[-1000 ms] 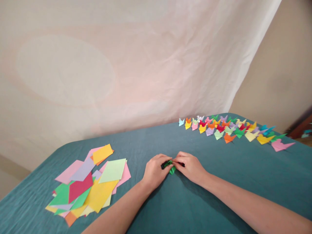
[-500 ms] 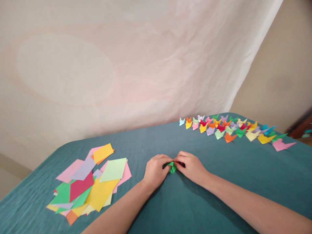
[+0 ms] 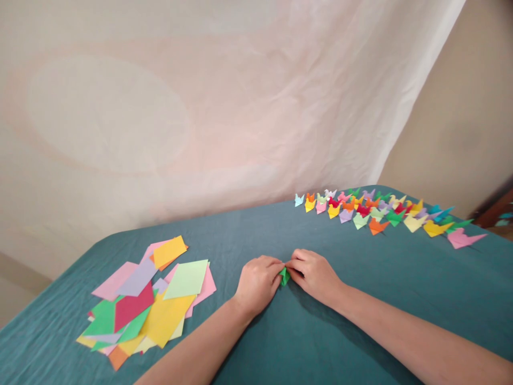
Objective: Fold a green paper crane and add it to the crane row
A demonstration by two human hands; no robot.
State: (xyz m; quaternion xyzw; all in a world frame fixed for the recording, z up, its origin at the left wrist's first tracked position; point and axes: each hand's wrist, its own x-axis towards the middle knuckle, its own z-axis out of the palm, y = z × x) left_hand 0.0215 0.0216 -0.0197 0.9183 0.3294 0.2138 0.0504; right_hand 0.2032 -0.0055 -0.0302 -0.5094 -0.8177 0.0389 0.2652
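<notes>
Together, two bare hands meet over the table. The left hand point(image 3: 258, 280) is mostly closed, with its fingers curled and its tips pinching a small piece of green folded paper point(image 3: 284, 276). The right hand point(image 3: 312, 270) pinches the same green paper from the other side, thumb and finger close together. Most of the paper hides behind the fingers, so its full shape is hard to tell. It is right between the two hands, low over the dark teal tablecloth point(image 3: 248, 235).

Off to the left is a messy pile of flat paper sheets point(image 3: 166, 321), lying on top of each other. A pale green sheet point(image 3: 186, 279) and a red sheet point(image 3: 133, 309) lie near the top, and a yellow-orange sheet point(image 3: 170, 252) sits at the far end. An orange sheet point(image 3: 118, 357) pokes out at the near end.

Over to the right, near the far edge, lots of little origami birds stand in rows. A light blue bird point(image 3: 298, 200) is at the left end, and a pink bird point(image 3: 460, 239) is near the right end. Behind the table hangs a big pale pink and cream cloth point(image 3: 240, 107), with a plain tan wall point(image 3: 460, 107) beside it.
</notes>
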